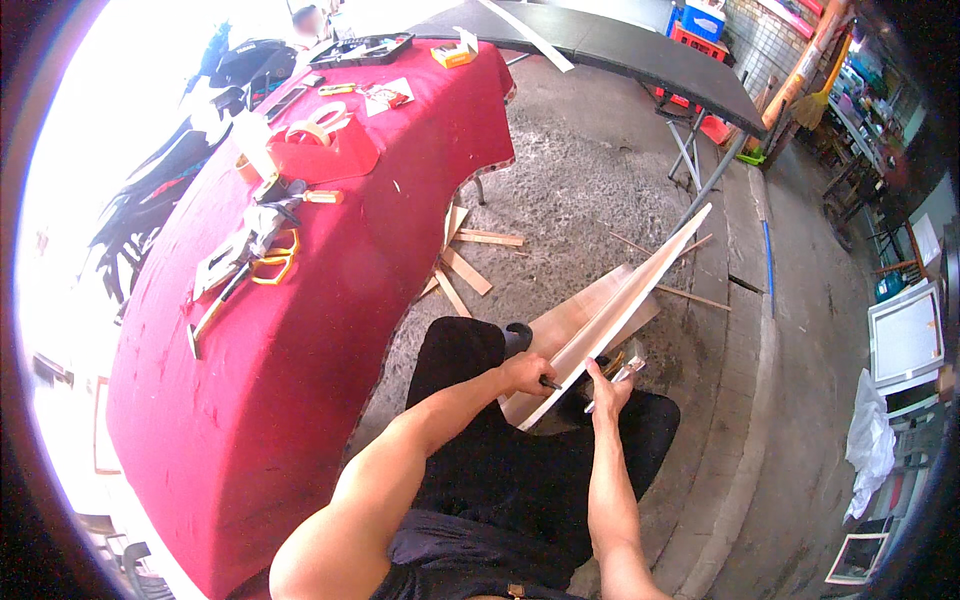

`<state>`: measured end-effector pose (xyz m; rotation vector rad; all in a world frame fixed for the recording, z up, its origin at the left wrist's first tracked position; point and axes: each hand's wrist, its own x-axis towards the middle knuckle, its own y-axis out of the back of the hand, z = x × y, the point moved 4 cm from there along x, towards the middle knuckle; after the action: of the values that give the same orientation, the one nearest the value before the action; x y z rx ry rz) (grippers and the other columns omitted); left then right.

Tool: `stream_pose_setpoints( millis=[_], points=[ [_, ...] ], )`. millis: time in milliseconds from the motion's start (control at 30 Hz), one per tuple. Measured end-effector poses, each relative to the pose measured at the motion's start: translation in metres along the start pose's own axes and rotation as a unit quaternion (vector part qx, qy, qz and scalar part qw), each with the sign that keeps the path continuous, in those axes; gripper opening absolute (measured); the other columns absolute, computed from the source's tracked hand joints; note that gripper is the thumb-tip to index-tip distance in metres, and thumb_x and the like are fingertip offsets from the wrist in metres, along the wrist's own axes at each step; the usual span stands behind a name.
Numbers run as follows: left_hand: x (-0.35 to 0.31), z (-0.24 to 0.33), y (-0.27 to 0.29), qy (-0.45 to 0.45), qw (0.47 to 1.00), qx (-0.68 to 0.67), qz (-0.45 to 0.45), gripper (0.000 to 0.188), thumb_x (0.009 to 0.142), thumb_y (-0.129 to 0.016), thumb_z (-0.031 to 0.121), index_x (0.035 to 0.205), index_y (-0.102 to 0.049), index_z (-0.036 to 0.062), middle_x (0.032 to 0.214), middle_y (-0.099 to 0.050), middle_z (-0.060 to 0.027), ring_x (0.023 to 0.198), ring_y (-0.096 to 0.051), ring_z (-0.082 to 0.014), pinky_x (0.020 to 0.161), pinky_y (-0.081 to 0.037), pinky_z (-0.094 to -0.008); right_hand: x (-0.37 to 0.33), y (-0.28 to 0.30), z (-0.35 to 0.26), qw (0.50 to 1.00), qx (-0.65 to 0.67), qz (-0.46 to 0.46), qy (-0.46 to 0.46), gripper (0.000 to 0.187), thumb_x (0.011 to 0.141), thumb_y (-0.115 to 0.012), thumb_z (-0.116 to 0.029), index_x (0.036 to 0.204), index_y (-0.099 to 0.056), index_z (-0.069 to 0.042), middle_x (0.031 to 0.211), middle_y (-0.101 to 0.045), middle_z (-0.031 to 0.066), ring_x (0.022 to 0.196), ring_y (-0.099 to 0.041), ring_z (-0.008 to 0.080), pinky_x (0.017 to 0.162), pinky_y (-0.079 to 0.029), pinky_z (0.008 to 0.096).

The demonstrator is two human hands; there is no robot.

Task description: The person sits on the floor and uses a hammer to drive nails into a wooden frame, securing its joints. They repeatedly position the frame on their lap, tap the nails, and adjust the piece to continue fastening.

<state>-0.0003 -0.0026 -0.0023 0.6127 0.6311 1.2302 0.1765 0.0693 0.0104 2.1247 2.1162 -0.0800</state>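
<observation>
A long, pale wooden board (640,295) slants up from my lap toward the upper right, its near end between my hands. My left hand (525,374) lies closed against the board's left side, around a small dark object (549,383) that pokes out past the fingers. My right hand (609,390), just right of the board's near end, is closed around a silver metal tool (629,368) whose exact kind I cannot make out. Its thumb points up close to the board's edge. A wider thin wood panel (575,310) sits under and behind the board.
To the left, a table with a red cloth (240,400) bears a hammer (218,310), yellow-handled scissors (277,262), a screwdriver (322,197) and tape rolls (310,130). Wood strips (466,270) litter the concrete floor. A dark folding table (640,50) stands ahead.
</observation>
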Motion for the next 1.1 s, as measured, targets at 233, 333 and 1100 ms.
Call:
stream_pose_setpoints(
  millis=[233,333,1100],
  points=[
    [0.008,-0.02,-0.016,-0.007,1.0,0.02,-0.001,0.024,0.068,-0.072,0.034,0.071,-0.063,0.0109,0.066,-0.063,-0.0099,0.067,-0.063,-0.0314,0.059,-0.047,-0.0453,0.007,-0.001,0.018,0.998,0.05,-0.016,-0.031,0.061,0.07,-0.083,-0.008,0.121,-0.052,0.002,0.111,-0.061,0.0092,0.098,-0.058,0.02,0.088,-0.045,0.0329],
    [0.008,-0.012,-0.009,-0.028,0.999,0.022,0.018,0.025,0.068,-0.072,0.034,0.071,-0.063,0.011,0.066,-0.063,-0.01,0.067,-0.063,-0.0312,0.059,-0.047,-0.0452,0.01,-0.001,0.019,0.999,0.043,-0.011,-0.029,0.059,0.071,-0.083,-0.008,0.121,-0.053,0.003,0.112,-0.061,0.0096,0.097,-0.058,0.0198,0.088,-0.045,0.0329],
    [0.01,-0.017,-0.021,-0.011,0.999,0.012,0.039,0.026,0.064,-0.074,0.035,0.074,-0.069,0.011,0.072,-0.065,-0.0108,0.073,-0.064,-0.0313,0.064,-0.049,-0.0451,0.01,-0.007,0.025,0.982,0.095,-0.091,-0.136,0.063,0.076,-0.081,-0.02,0.123,-0.05,0.008,0.123,-0.056,0.0165,0.101,-0.06,0.0259,0.083,-0.053,0.0395]
  ],
)
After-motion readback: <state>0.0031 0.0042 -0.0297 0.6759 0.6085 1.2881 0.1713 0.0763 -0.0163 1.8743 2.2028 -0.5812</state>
